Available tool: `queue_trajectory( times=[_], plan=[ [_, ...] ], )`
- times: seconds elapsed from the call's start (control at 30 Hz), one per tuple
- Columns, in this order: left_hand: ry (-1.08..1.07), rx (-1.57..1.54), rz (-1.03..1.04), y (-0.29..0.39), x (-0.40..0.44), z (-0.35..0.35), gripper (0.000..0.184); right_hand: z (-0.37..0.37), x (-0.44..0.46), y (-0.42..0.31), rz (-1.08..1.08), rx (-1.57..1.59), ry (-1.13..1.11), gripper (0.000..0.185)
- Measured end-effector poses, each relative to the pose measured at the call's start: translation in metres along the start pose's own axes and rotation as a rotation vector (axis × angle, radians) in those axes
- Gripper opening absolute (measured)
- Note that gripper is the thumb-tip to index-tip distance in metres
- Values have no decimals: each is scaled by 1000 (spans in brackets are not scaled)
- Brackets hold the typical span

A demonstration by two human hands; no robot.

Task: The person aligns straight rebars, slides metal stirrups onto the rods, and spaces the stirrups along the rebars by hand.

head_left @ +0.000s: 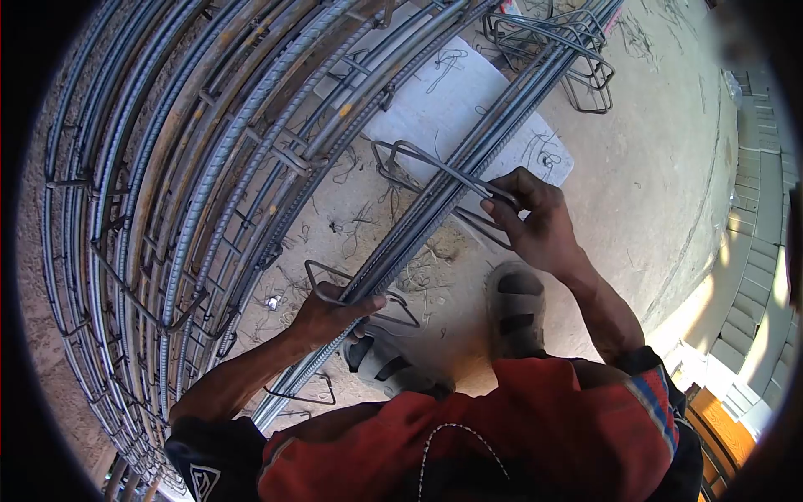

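A bundle of long ribbed rebar [416, 213] runs diagonally in front of me, from lower left to upper right. My left hand [335, 316] is closed around the bundle, close to a bent wire stirrup [401, 311] that loops about the bars. Farther up, my right hand [533, 216] pinches the corner of another rectangular stirrup [431, 163], which also encircles the bars. Several more stirrups [590, 79] hang grouped near the bundle's upper end. One further stirrup [329, 386] sits below my left hand.
Stacked rebar cages [217, 167] fill the left side. A white board [468, 92] lies on the concrete floor [652, 167] beneath the bundle, with scraps of tie wire around it. My sandalled feet [516, 305] stand below the bars. Paving blocks [757, 276] lie at the right.
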State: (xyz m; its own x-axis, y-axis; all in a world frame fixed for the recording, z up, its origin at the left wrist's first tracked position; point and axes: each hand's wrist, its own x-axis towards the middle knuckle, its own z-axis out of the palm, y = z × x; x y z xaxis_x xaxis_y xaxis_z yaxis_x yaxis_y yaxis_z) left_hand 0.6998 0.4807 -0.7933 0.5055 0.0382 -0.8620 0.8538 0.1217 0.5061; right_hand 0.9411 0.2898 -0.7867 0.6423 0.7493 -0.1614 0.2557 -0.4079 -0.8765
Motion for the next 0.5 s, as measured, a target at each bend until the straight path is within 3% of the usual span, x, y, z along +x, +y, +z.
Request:
queue_trajectory(
  times=[0.13, 0.27, 0.5],
  plan=[
    [-36, 64, -85, 14, -14, 2, 43, -29, 12, -6, -14, 51, 10, 16],
    [3, 70, -57, 17, -19, 3, 46, -35, 13, -6, -358, -123, 49, 15],
    [34, 120, -79, 17, -21, 7, 51, -30, 21, 27, -411, -131, 76, 18]
  ],
)
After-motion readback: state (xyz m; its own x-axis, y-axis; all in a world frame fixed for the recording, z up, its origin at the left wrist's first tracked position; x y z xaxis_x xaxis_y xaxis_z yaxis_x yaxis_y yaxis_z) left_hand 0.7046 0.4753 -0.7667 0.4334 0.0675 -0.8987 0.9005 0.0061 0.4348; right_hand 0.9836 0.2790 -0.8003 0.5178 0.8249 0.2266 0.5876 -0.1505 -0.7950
